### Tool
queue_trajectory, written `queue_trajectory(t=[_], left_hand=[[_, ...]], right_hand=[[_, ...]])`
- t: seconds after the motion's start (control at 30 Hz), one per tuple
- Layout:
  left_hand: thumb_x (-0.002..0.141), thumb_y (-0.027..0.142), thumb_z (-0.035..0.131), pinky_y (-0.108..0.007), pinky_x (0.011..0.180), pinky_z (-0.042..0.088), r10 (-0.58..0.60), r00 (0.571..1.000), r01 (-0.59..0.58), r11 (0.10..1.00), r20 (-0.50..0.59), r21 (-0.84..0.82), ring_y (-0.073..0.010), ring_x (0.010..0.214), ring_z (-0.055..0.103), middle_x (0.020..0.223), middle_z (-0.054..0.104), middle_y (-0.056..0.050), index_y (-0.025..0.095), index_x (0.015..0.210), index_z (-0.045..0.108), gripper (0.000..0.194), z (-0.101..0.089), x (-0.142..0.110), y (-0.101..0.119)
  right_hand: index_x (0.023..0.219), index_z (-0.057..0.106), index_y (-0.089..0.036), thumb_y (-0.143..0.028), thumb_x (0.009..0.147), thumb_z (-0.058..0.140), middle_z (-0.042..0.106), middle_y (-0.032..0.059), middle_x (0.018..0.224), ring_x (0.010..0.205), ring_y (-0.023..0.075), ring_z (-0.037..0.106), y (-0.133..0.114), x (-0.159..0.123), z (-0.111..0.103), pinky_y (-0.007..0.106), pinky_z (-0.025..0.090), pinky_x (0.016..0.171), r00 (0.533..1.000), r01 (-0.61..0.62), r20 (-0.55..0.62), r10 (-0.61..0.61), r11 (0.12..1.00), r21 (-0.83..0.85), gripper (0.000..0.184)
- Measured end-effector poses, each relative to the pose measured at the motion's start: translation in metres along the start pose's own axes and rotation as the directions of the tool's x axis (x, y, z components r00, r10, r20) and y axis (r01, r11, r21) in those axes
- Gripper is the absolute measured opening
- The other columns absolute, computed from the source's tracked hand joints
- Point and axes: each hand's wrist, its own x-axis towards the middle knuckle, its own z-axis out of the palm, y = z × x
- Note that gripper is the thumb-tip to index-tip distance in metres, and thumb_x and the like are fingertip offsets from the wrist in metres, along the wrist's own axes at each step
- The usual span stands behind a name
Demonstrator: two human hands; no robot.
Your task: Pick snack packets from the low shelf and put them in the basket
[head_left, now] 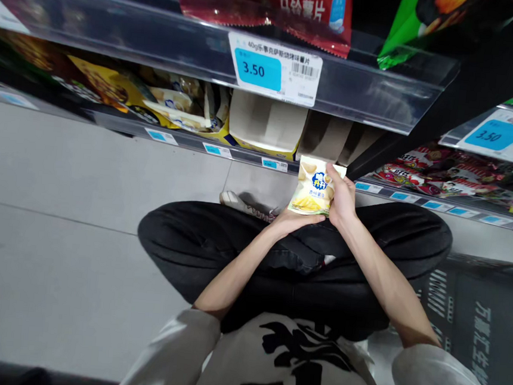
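A small pale-yellow snack bag (313,188) with a blue logo is held upright in front of the lower shelf, its printed face toward me. My right hand (342,197) grips the bag's right side, thumb lying across its upper front corner. Beneath its bottom edge is my left hand (296,221), thumb stretched along the lower edge and the other fingers hidden behind the bag. Just beyond the bag stand a yellow-edged cardboard display box (266,121) and a plain brown carton (322,137). To their left, another yellow box holds similar snack bags (181,103).
Overhead juts the upper shelf edge (360,85) with a price tag (274,68) and a red chip bag (273,5). Red candy packets (438,172) fill the right lower shelf. A grey crate (479,320) stands at my right. Grey floor tiles (55,229) lie left.
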Motion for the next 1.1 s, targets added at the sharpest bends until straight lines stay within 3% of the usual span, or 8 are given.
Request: queue_trajectory(t=[1.1], left_hand=[[0.059, 0.03, 0.1, -0.047, 0.128, 0.04, 0.002, 1.0, -0.002, 1.0, -0.002, 0.018, -0.0301, 0.137, 0.062, 0.142, 0.069, -0.009, 0.021, 0.132, 0.072, 0.078, -0.0017, 0.0031, -0.0047]], right_hand=[[0.075, 0.073, -0.02, -0.035, 0.069, 0.091, 0.08, 0.0036, 0.079, 0.091, 0.0249, 0.079, -0.0017, -0.001, 0.0021, 0.036, 0.066, 0.082, 1.0, -0.003, -0.028, 0.003, 1.0, 0.002, 0.024]])
